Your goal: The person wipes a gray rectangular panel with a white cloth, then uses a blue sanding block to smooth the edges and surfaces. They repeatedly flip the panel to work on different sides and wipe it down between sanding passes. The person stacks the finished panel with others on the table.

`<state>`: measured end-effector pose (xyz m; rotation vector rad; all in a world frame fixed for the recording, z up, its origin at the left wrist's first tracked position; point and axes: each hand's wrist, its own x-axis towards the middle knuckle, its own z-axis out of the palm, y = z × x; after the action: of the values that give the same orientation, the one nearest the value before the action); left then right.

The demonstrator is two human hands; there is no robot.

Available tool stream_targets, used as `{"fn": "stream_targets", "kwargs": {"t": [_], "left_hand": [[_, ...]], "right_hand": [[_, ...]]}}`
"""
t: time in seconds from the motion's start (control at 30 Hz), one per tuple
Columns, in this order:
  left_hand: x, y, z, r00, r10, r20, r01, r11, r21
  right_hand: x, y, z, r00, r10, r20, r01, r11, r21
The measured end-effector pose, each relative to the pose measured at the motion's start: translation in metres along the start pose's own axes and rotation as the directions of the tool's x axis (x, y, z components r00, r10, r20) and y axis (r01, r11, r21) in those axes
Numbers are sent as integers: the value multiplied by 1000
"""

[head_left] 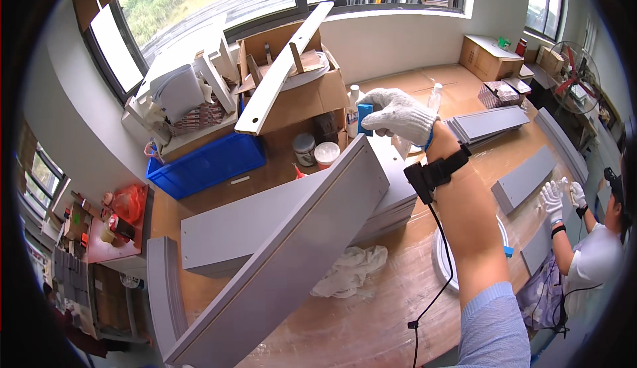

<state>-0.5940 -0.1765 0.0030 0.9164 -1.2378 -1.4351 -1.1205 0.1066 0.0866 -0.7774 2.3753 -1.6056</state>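
The gloved right hand [406, 117] is gripping a small blue block [365, 119] above the table [338, 331], toward its far edge; I cannot tell the left hand's state. A long grey board [282, 255] is slanting from the near left corner toward that block. Beside the board, a crumpled white cloth [355, 272] is lying; a blue bin [206, 172] is standing at the far left corner.
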Motion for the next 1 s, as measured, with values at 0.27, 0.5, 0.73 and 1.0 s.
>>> {"fn": "stream_targets", "kwargs": {"t": [0.27, 0.5, 0.73, 1.0], "left_hand": [[-2, -32, -3, 928, -292, 233, 325, 938, -118], [-15, -50, 17, 854, -468, 229, 507, 848, -156], [-12, -65, 21, 818, -532, 219, 564, 817, -124], [-10, -72, 21, 818, -522, 242, 557, 824, -104]], "right_hand": [[-15, 18, -1, 978, 40, -205, -7, 988, 157], [-17, 26, 1, 971, 44, -234, -9, 989, 148], [-6, 36, 6, 977, 65, -205, -70, 997, -16], [-9, 33, 4, 981, 74, -179, -106, 978, -178]]}}
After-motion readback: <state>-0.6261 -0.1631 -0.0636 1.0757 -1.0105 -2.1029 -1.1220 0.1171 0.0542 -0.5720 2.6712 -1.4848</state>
